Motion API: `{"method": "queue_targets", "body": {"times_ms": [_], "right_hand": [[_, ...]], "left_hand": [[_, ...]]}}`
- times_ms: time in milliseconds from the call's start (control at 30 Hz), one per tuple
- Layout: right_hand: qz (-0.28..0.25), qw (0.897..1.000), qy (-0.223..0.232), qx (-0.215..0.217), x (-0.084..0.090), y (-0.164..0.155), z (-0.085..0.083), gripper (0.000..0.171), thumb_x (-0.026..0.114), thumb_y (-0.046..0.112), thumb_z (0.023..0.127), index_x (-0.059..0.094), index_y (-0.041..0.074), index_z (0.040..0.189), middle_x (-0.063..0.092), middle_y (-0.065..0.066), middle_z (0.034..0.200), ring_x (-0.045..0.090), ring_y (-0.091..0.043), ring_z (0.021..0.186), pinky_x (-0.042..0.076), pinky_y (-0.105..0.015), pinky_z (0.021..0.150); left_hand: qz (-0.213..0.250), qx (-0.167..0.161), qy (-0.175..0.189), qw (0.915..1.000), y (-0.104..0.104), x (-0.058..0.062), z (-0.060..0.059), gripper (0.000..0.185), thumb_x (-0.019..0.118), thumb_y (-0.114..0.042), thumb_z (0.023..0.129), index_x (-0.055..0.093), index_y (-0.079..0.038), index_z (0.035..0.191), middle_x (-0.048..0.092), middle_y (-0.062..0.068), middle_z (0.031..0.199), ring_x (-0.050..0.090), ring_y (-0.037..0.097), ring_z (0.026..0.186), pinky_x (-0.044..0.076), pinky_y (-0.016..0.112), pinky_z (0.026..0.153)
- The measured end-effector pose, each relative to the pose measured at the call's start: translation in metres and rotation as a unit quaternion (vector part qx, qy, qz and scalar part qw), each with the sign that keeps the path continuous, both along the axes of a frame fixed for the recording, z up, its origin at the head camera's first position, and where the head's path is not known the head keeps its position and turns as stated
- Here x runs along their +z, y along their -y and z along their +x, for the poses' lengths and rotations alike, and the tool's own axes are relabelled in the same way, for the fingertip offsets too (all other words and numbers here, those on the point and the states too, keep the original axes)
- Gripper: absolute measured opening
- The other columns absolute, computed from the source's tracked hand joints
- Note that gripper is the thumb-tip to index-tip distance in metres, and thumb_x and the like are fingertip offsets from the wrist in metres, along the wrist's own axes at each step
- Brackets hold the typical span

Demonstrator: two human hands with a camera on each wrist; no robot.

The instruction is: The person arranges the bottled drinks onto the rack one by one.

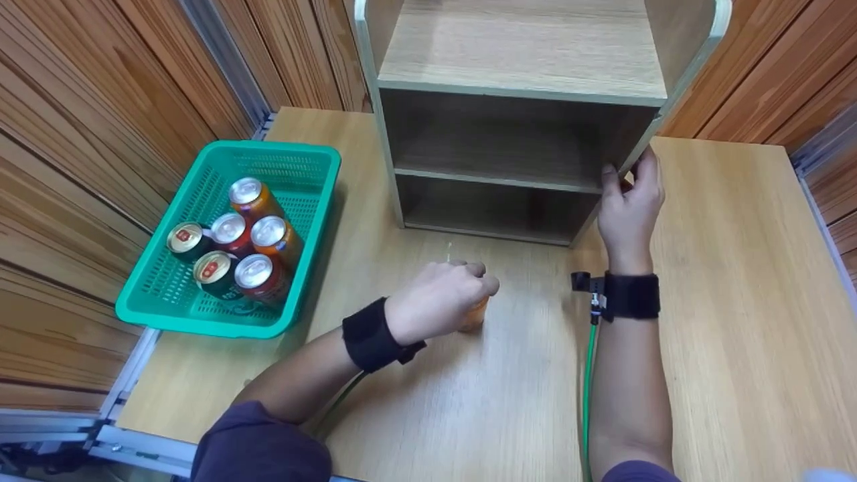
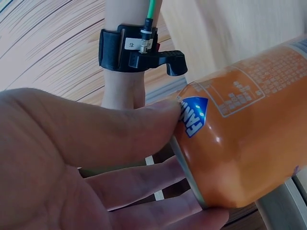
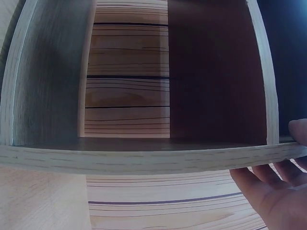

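Note:
An orange Fanta can is in my left hand, over the tabletop in front of the shelf. In the left wrist view the thumb and fingers pinch the can around one end. My right hand grips the right side panel of the wooden shelf unit. The right wrist view has its fingers on the outer face of the side panel, with the thumb at the inner side.
At the left of the table stands a green plastic basket with several drink cans upright in it. The shelf's middle compartment and bottom compartment face me. Wood-plank walls stand behind and at both sides.

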State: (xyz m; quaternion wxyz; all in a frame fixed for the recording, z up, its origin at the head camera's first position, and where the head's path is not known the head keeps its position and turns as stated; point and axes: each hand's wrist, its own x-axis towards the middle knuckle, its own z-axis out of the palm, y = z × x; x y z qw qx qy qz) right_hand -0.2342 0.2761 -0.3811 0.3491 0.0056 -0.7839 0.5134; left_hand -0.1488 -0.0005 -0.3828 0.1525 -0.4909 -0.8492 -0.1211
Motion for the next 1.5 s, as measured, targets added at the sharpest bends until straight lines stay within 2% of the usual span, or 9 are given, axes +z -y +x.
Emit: {"method": "queue_targets", "body": {"times_ms": [300, 500, 733, 900, 967, 1133, 1233, 1400, 1500], "right_hand": [[0.006, 1.0, -0.012, -0.005, 0.004, -0.001, -0.001, 0.044, 0.055, 0.01, 0.087, 0.043, 0.017, 0.129, 0.047, 0.004, 0.123, 0.045, -0.012, 0.112, 0.042, -0.034, 0.088], [0.005, 1.0, -0.011, -0.001, 0.005, -0.001, -0.001, 0.045, 0.055, 0.011, 0.087, 0.043, 0.018, 0.13, 0.047, 0.004, 0.124, 0.045, -0.012, 0.113, 0.042, -0.033, 0.089], [0.003, 1.0, -0.003, -0.009, 0.006, -0.002, -0.002, 0.045, 0.055, 0.01, 0.087, 0.043, 0.017, 0.13, 0.047, 0.003, 0.124, 0.045, -0.012, 0.113, 0.042, -0.034, 0.089], [0.002, 1.0, -0.005, -0.016, 0.01, 0.0, -0.002, 0.044, 0.054, 0.007, 0.087, 0.044, 0.014, 0.129, 0.049, 0.001, 0.122, 0.046, -0.011, 0.111, 0.043, -0.034, 0.088], [-0.001, 1.0, -0.001, -0.016, 0.014, 0.003, 0.001, 0.044, 0.053, 0.006, 0.087, 0.044, 0.013, 0.129, 0.049, 0.001, 0.121, 0.046, -0.011, 0.111, 0.043, -0.034, 0.088], [-0.004, 1.0, 0.005, -0.011, 0.025, 0.012, 0.012, 0.043, 0.053, 0.005, 0.087, 0.044, 0.009, 0.128, 0.049, -0.002, 0.122, 0.046, -0.012, 0.112, 0.042, -0.034, 0.089], [-0.002, 1.0, 0.004, -0.008, 0.026, 0.016, 0.015, 0.043, 0.053, 0.005, 0.087, 0.044, 0.009, 0.128, 0.048, -0.003, 0.123, 0.046, -0.013, 0.112, 0.041, -0.034, 0.089], [0.002, 1.0, 0.007, -0.006, 0.022, 0.018, 0.017, 0.044, 0.053, 0.005, 0.087, 0.043, 0.01, 0.13, 0.047, -0.001, 0.124, 0.045, -0.012, 0.113, 0.041, -0.034, 0.09], [0.002, 1.0, 0.011, -0.011, 0.023, 0.018, 0.018, 0.043, 0.052, 0.006, 0.087, 0.043, 0.01, 0.129, 0.047, -0.001, 0.124, 0.045, -0.012, 0.112, 0.041, -0.036, 0.09]], "left_hand": [[-0.016, -0.002, -0.011, 0.9998, 0.0, 0.004, -0.002, 0.009, 0.059, -0.011, 0.073, 0.052, -0.017, 0.072, 0.045, -0.005, 0.066, 0.042, 0.008, 0.054, 0.034, 0.026, 0.036], [-0.024, 0.001, 0.044, 0.9987, 0.005, 0.013, -0.009, 0.015, 0.065, -0.019, 0.07, 0.059, -0.016, 0.084, 0.051, -0.006, 0.075, 0.048, 0.009, 0.058, 0.038, 0.027, 0.04], [0.064, 0.047, 0.088, 0.9929, 0.02, 0.05, -0.025, 0.026, 0.064, -0.025, 0.08, 0.061, -0.015, 0.104, 0.061, -0.004, 0.098, 0.055, 0.008, 0.073, 0.044, 0.022, 0.055], [0.161, 0.092, 0.035, 0.982, 0.04, 0.079, -0.039, 0.031, 0.058, -0.03, 0.085, 0.059, -0.014, 0.111, 0.06, -0.004, 0.107, 0.053, 0.007, 0.097, 0.042, 0.022, 0.081], [0.217, 0.105, 0.019, 0.9703, 0.048, 0.089, -0.045, 0.032, 0.057, -0.029, 0.086, 0.058, -0.012, 0.113, 0.06, -0.002, 0.111, 0.051, 0.007, 0.103, 0.039, 0.022, 0.087], [0.349, 0.127, 0.021, 0.9284, 0.066, 0.102, -0.057, 0.034, 0.058, -0.026, 0.086, 0.058, -0.008, 0.115, 0.058, -0.001, 0.114, 0.048, 0.003, 0.107, 0.04, 0.022, 0.088], [0.41, 0.171, 0.039, 0.8949, 0.073, 0.099, -0.066, 0.034, 0.06, -0.028, 0.085, 0.058, -0.009, 0.113, 0.059, -0.004, 0.112, 0.049, 0.001, 0.105, 0.043, 0.022, 0.084], [0.506, 0.235, 0.092, 0.825, 0.08, 0.083, -0.085, 0.04, 0.063, -0.029, 0.082, 0.053, -0.008, 0.114, 0.057, -0.001, 0.106, 0.051, 0.006, 0.1, 0.044, 0.024, 0.084], [0.514, 0.237, 0.148, 0.8109, 0.078, 0.078, -0.09, 0.05, 0.064, -0.027, 0.082, 0.044, -0.004, 0.122, 0.051, 0.006, 0.116, 0.047, 0.013, 0.108, 0.041, 0.028, 0.089]]}}
